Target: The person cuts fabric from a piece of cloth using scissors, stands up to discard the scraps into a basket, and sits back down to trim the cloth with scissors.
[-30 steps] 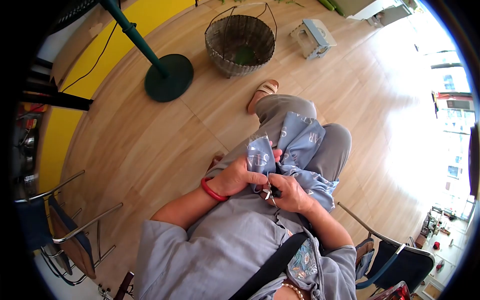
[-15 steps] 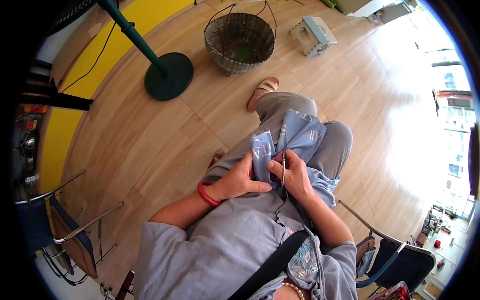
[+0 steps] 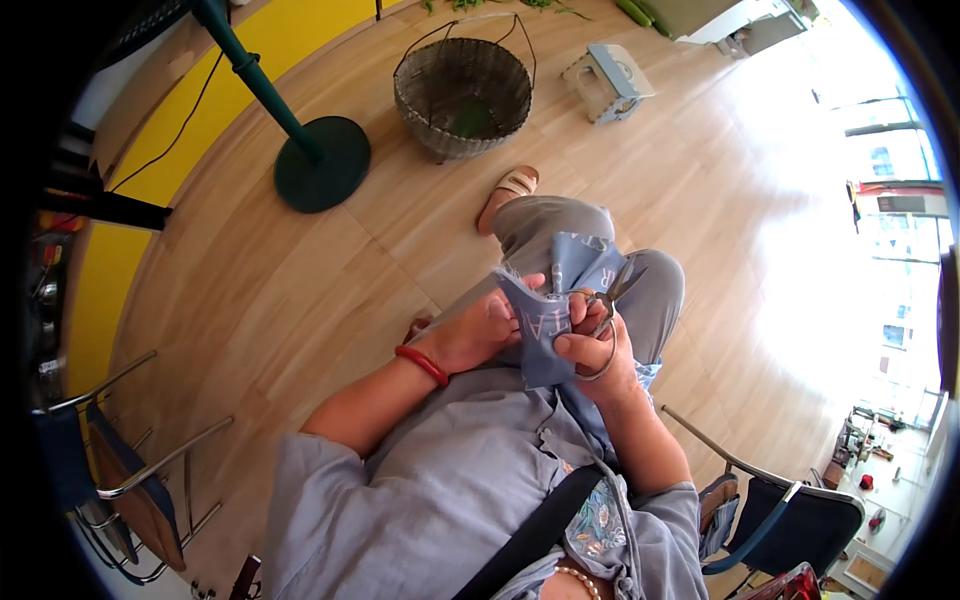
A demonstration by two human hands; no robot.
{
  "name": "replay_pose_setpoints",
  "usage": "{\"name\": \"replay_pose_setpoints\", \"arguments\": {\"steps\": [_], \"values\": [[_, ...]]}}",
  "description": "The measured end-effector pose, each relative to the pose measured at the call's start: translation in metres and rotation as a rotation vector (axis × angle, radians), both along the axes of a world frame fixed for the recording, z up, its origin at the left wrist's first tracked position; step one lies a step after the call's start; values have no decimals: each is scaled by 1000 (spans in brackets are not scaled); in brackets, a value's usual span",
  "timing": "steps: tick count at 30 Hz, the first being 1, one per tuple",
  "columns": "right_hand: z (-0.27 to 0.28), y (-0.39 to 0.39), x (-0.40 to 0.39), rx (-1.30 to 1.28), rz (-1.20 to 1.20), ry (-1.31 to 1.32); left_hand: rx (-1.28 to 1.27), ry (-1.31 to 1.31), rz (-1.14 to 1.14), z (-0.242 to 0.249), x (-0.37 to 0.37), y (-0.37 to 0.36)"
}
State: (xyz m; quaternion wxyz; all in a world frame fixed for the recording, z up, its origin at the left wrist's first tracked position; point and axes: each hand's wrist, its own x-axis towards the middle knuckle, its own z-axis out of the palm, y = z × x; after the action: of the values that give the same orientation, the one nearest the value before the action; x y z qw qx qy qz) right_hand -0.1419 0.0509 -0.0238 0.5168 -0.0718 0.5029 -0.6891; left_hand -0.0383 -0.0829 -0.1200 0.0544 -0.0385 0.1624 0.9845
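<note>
A blue cloth with white lettering (image 3: 543,345) is held up over my lap, its near edge frayed. Along the cloth's left side, my left hand (image 3: 478,332) grips it, some fingers hidden behind the fabric. My right hand (image 3: 603,352) has scissors (image 3: 622,282) looped on it, blades pointing up and away from me. The right thumb also pinches the cloth's right edge. More of the same fabric lies across my thighs.
On the wooden floor ahead stand a woven basket (image 3: 462,98) and a small folding stool (image 3: 608,84). A green pole rises from a round base (image 3: 322,165). Chairs flank me, one at left (image 3: 135,470) and one at right (image 3: 800,525). Green vegetables (image 3: 635,12) lie at the far edge.
The cloth has been lifted and turned, so a frayed edge shows. The scissors have swung from upright between the hands to pointing up and right. The view has shifted slightly.
</note>
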Motion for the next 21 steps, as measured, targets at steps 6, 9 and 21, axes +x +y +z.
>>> {"name": "replay_pose_setpoints", "arguments": {"steps": [6,9,21], "values": [[-7,24,-21,36,-136,180,-187,-97,64,18,-5,-4],[-10,37,-25,89,-177,230,-269,-175,119,23,-3,0],[-19,56,-17,225,-184,363,-490,-184,95,35,-10,12]]}}
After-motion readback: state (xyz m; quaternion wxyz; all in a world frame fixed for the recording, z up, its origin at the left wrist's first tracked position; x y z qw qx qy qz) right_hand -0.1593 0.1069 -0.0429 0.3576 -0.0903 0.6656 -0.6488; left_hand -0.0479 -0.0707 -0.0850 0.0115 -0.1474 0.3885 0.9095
